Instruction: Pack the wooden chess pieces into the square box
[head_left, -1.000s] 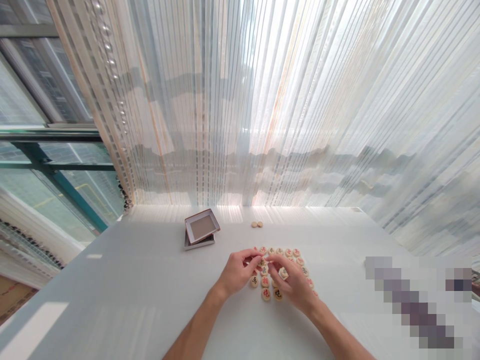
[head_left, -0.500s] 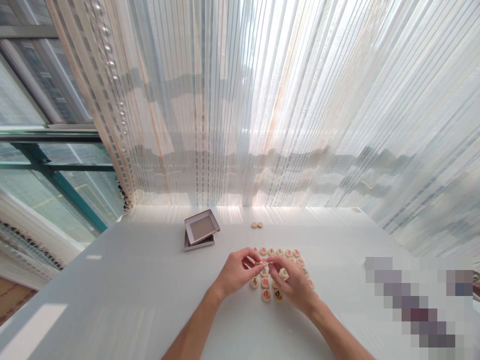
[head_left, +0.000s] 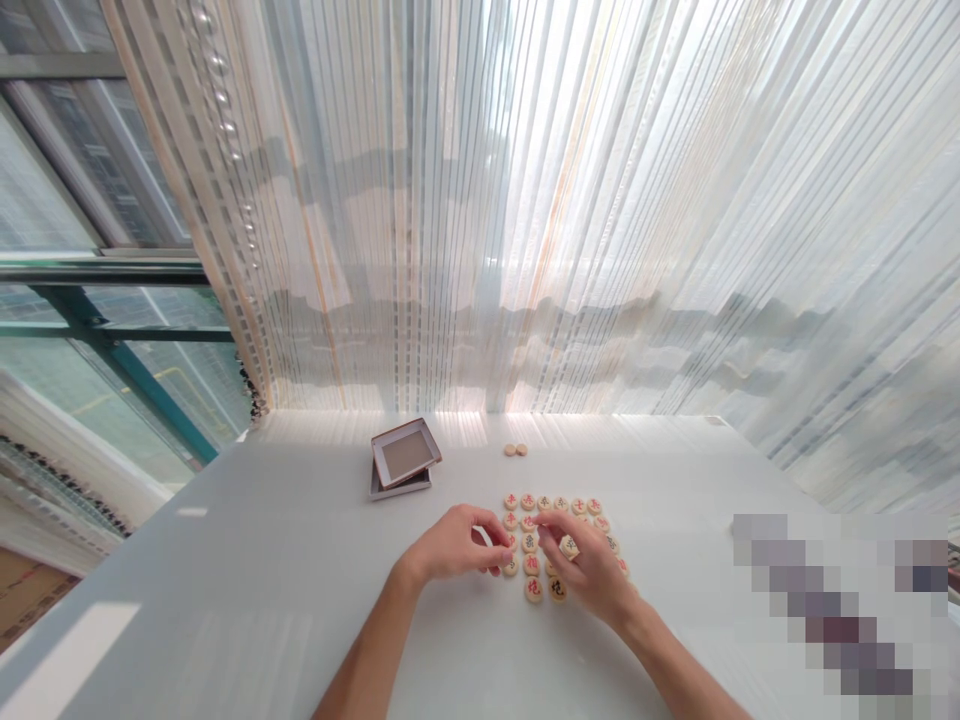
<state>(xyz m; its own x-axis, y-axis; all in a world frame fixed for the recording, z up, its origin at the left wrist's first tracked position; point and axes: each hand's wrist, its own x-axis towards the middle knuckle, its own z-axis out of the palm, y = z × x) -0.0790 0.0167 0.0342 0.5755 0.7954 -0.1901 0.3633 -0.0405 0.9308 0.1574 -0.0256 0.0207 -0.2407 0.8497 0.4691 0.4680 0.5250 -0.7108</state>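
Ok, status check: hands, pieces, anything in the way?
Left hand at left edge of the pieces, grip unclear. Right hand over them, grip unclear, blocking view of some. Two strays farther back. Box beyond left hand, not in the way.

One head-worn camera looks forward and down from the near side of the desk (head_left: 262,560), close above it; the far edge runs just below mid-height, both far corners in sight, the curtain (head_left: 450,200) rising beyond.

Cream discs (head_left: 532,589) show red or black characters against a white table (head_left: 247,560); white curtains (head_left: 450,200) carry grey and orange stripes; a box (head_left: 407,455) pairs taupe with white.
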